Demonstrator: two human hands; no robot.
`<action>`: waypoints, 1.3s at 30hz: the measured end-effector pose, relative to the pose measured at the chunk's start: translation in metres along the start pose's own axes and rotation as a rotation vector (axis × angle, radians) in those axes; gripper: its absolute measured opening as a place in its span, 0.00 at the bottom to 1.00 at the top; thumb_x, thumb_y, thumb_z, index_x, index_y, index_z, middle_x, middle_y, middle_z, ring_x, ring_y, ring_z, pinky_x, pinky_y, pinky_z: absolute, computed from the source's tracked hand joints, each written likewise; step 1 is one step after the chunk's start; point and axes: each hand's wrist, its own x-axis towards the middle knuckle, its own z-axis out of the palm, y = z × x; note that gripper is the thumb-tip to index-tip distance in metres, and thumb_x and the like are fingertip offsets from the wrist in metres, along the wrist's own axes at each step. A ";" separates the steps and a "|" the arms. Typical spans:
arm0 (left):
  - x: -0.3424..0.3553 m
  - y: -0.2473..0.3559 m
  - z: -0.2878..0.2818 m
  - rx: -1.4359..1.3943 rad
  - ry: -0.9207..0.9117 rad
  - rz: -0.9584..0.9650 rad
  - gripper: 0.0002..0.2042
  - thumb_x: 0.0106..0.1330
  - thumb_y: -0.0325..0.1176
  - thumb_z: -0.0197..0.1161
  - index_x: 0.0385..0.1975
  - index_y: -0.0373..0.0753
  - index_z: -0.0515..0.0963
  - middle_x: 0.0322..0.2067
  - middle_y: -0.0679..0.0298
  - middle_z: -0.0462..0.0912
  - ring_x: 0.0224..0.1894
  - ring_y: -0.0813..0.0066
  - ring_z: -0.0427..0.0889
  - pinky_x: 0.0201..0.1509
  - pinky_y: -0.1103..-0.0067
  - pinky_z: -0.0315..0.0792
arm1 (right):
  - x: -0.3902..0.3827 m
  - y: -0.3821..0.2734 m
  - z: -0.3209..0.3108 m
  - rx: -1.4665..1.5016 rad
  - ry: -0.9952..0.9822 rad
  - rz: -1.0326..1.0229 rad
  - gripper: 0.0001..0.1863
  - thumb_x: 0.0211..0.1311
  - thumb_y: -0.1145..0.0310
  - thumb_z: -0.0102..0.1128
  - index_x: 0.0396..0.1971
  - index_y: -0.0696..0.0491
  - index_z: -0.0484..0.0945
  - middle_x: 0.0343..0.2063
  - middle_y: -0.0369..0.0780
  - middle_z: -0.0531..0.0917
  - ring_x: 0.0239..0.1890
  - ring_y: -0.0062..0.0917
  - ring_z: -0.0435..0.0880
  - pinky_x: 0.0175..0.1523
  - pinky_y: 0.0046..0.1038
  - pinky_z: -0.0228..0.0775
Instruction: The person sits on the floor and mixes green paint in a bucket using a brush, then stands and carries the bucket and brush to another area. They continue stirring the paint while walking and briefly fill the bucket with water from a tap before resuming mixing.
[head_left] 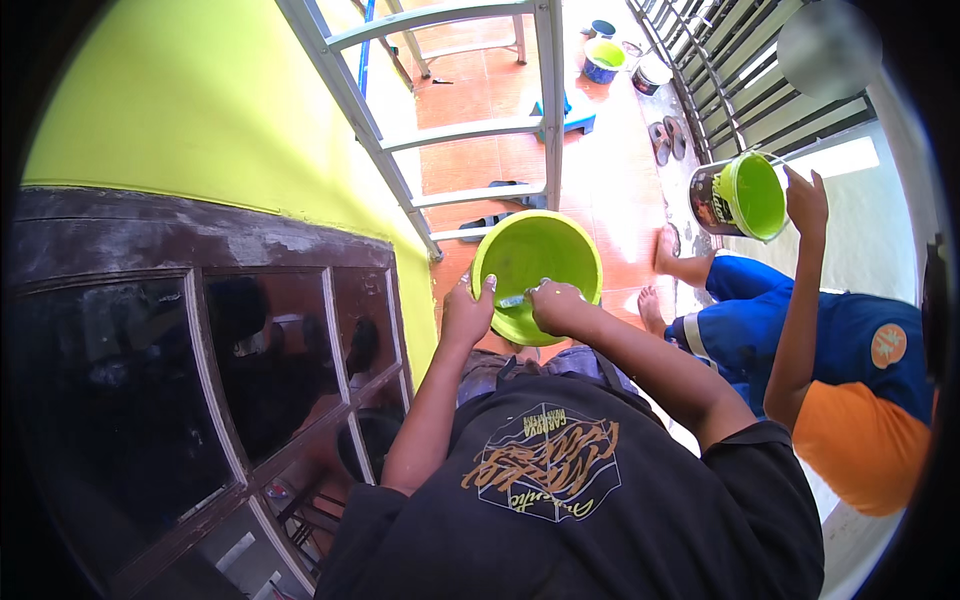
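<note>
In front of my body is a lime-green bucket (575, 265), its open mouth facing me and its inside coated green. My left hand (467, 315) grips its left rim, thumb over the edge. Inside the mouth, my right hand (560, 306) is closed round a small tool with a flat pale end (511, 301); its handle is hidden in my fingers, so I cannot tell its exact kind. Specks of paint dot both hands.
A metal ladder (460, 132) leans beside the yellow-green wall (200, 110). At right, a co-worker's raised hand (806, 200) holds a paint pail (712, 200) by its handle. Sandals (667, 142), a blue stool (575, 120) and paint containers (603, 68) occupy the orange tiles. A dark-framed window (195, 300) stands at left.
</note>
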 end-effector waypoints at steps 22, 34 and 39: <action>0.029 0.020 -0.040 0.248 -0.186 0.125 0.21 0.70 0.44 0.58 0.57 0.39 0.78 0.41 0.43 0.85 0.46 0.44 0.85 0.51 0.59 0.77 | 0.010 0.019 -0.038 -0.058 0.367 0.127 0.13 0.64 0.69 0.56 0.43 0.57 0.84 0.38 0.53 0.84 0.40 0.44 0.88 0.41 0.42 0.81; 0.029 0.018 -0.017 0.205 -0.244 0.123 0.20 0.70 0.46 0.60 0.50 0.36 0.81 0.37 0.45 0.87 0.43 0.48 0.87 0.48 0.61 0.78 | -0.017 0.010 -0.045 0.034 0.282 0.269 0.14 0.60 0.64 0.60 0.40 0.55 0.86 0.37 0.50 0.87 0.42 0.40 0.89 0.44 0.41 0.81; 0.032 0.014 -0.008 0.208 -0.284 0.183 0.20 0.70 0.47 0.59 0.53 0.38 0.80 0.39 0.45 0.87 0.45 0.49 0.86 0.49 0.61 0.77 | -0.002 0.002 -0.025 0.105 0.450 0.190 0.17 0.63 0.67 0.55 0.50 0.56 0.80 0.42 0.53 0.84 0.42 0.45 0.87 0.45 0.44 0.80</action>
